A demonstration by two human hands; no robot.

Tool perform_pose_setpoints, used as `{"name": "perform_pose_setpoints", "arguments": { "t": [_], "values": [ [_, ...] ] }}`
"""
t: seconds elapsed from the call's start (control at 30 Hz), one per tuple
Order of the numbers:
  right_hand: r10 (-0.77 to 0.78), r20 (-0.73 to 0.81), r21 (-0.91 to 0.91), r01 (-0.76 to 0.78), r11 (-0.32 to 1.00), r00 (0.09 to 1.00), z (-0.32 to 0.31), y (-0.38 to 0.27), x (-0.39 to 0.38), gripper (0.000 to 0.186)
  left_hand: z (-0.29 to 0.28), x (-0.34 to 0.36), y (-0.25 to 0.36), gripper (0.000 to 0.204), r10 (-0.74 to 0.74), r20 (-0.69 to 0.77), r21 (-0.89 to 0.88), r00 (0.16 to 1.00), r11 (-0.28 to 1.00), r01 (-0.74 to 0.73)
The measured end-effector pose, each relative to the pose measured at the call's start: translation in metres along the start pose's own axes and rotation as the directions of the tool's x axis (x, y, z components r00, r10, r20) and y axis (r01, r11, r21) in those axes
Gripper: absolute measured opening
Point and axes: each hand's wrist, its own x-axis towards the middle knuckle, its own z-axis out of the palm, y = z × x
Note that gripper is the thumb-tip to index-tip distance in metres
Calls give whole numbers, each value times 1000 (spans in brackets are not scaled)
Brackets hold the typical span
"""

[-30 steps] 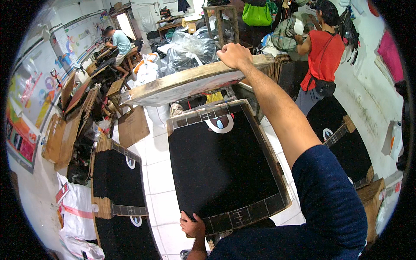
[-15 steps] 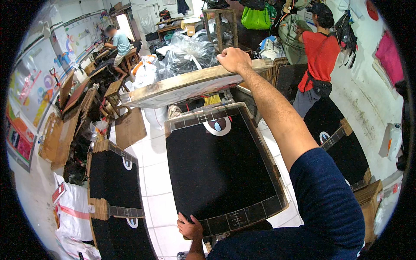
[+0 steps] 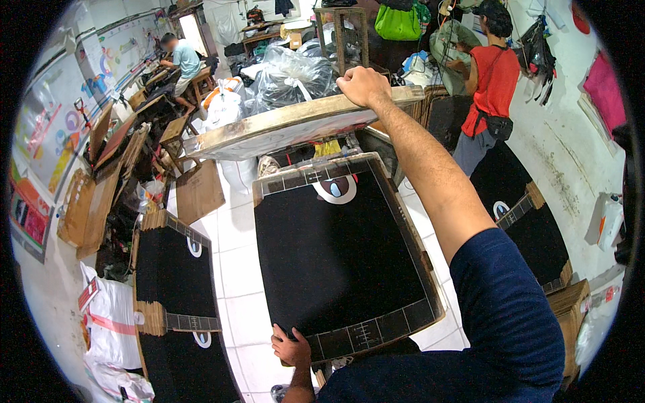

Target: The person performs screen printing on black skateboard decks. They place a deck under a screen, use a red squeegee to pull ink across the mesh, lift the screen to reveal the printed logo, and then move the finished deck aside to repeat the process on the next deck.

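At the near left corner of the gridded board, the left hand rests, its grip unclear. At the far edge a wooden screen-printing frame tilts up, black eye-printed fabric covers the board's middle, and the right hand clamps the frame's upper rail.

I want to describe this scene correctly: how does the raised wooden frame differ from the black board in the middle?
The wooden frame tilts up, while the black board lies roughly flat, nearer the camera. The frame's visible face is pale; the board is mostly black, with one eye picture. The frame's edge is light wood; the board's two ends carry dark, lined strips.
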Motion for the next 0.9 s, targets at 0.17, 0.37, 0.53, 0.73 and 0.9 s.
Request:
{"name": "perform_pose_setpoints", "arguments": {
  "t": [0.17, 0.37, 0.53, 0.73, 0.9],
  "values": [
    [4, -12, 2, -4, 1000, 1000, 0, -1, -1, 41, 0, 0, -1, 67, 5, -3, 3, 1000, 1000, -5],
    [-4, -16, -10, 4, 1000, 1000, 1, 0, 0, 41, -2, 0, -1, 64, 42, -29, 6, 999, 999, -42],
    [-7, -23, -15, 7, 1000, 1000, 3, 1, 2, 43, -7, 0, 1, 64, 28, -1, -19, 1000, 999, -28],
    [-7, -4, -30, 7, 1000, 1000, 3, 1, 4, 46, -7, 1, 1, 65, 8, 31, -5, 999, 1000, -8],
    [-2, -3, -38, 2, 999, 1000, 2, 0, 4, 47, -3, 1, 0, 68, 9, -8, -4, 1000, 1000, -9]
  ]
}}
